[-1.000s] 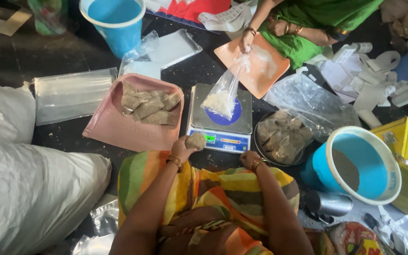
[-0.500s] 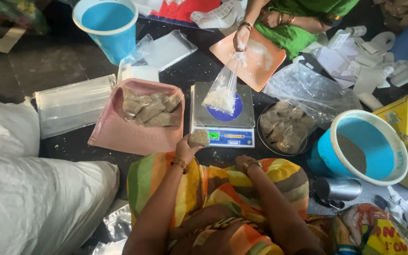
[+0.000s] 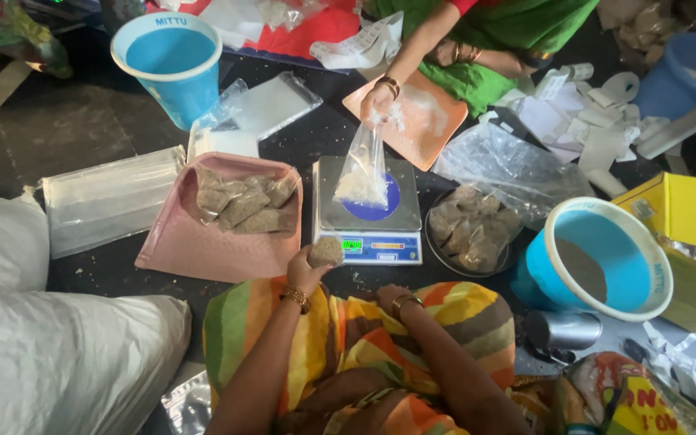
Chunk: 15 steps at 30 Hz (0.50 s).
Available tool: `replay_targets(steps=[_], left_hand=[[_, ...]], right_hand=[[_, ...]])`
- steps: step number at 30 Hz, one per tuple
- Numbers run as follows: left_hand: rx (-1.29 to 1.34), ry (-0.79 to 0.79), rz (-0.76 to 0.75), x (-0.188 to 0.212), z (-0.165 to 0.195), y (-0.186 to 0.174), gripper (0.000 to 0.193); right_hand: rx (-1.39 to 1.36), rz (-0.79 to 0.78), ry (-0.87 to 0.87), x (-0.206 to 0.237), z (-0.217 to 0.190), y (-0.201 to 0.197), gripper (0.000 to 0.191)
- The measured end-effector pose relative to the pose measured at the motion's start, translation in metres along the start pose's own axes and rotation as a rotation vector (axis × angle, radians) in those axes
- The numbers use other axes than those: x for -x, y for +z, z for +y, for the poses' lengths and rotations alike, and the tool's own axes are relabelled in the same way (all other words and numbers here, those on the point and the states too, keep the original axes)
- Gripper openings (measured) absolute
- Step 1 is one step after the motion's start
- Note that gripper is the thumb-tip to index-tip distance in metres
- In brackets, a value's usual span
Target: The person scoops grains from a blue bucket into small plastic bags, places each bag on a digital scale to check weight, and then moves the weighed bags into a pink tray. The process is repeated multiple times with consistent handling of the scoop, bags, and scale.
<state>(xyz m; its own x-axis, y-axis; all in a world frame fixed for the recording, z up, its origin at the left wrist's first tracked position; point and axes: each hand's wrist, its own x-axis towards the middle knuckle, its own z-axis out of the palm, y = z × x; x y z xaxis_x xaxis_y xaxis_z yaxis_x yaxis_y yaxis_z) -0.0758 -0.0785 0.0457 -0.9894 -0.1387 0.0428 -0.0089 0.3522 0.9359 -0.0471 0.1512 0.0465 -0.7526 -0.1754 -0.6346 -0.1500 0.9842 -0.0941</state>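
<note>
Left hand (image 3: 306, 272) grips a small brownish packed pouch (image 3: 325, 251) just beside the silver digital weighing scale (image 3: 369, 211) — right hand (image 3: 387, 296) rests on the striped lap — a co-worker's hand (image 3: 379, 100) holds a clear plastic bag (image 3: 362, 173) on the scale

A dark floor (image 3: 74, 129) carries everything. Near its middle stands a digital scale (image 3: 368, 229); a pink tray (image 3: 203, 250) lies just beside it on the left, a round dark dish (image 3: 469, 262) on the right. Toward the far edge stand a blue bucket (image 3: 172, 68), flat clear bags (image 3: 263, 105) and an orange tray (image 3: 420, 129). A stack of clear bags (image 3: 106, 197) and white sacks (image 3: 50, 354) lie at the left edge. A second blue bucket (image 3: 598, 262) and a yellow box (image 3: 682, 209) sit at the right edge.
</note>
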Motion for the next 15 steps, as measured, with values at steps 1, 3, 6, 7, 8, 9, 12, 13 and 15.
replay_targets(steps=[1, 3, 6, 7, 8, 9, 12, 13, 15], left_hand=[[-0.012, -0.006, 0.006, -0.0004, 0.0004, 0.0002, 0.060], [-0.039, -0.022, 0.017, 0.0001, 0.0008, 0.0000, 0.058], [-0.025, -0.044, -0.015, 0.0004, 0.0016, -0.0015, 0.054], [-0.015, -0.050, -0.020, 0.0004, 0.0017, -0.0018, 0.054], [-0.006, -0.056, -0.026, 0.0008, 0.0011, -0.0020, 0.054], [0.003, -0.062, -0.031, 0.0006, 0.0008, -0.0020, 0.054], [-0.016, -0.067, -0.038, -0.0009, -0.0006, -0.0007, 0.054], [-0.023, -0.062, -0.036, -0.0011, -0.0011, 0.0000, 0.055], [-0.038, -0.049, -0.033, -0.0024, -0.0016, 0.0007, 0.055]], right_hand=[[-0.012, -0.004, 0.003, -0.0010, 0.0008, 0.0004, 0.033], [-0.037, -0.016, 0.005, -0.0027, 0.0025, 0.0015, 0.033], [-0.015, 0.000, -0.044, -0.0056, 0.0039, 0.0020, 0.032], [-0.028, -0.005, -0.054, -0.0063, 0.0047, 0.0016, 0.033], [-0.041, -0.011, -0.063, -0.0067, 0.0048, 0.0025, 0.035], [-0.055, -0.017, -0.072, -0.0073, 0.0055, 0.0027, 0.039], [0.006, -0.007, -0.081, -0.0082, 0.0060, 0.0037, 0.033], [0.004, -0.006, -0.102, -0.0080, 0.0064, 0.0039, 0.036], [-0.003, -0.002, -0.144, -0.0081, 0.0066, 0.0037, 0.047]])
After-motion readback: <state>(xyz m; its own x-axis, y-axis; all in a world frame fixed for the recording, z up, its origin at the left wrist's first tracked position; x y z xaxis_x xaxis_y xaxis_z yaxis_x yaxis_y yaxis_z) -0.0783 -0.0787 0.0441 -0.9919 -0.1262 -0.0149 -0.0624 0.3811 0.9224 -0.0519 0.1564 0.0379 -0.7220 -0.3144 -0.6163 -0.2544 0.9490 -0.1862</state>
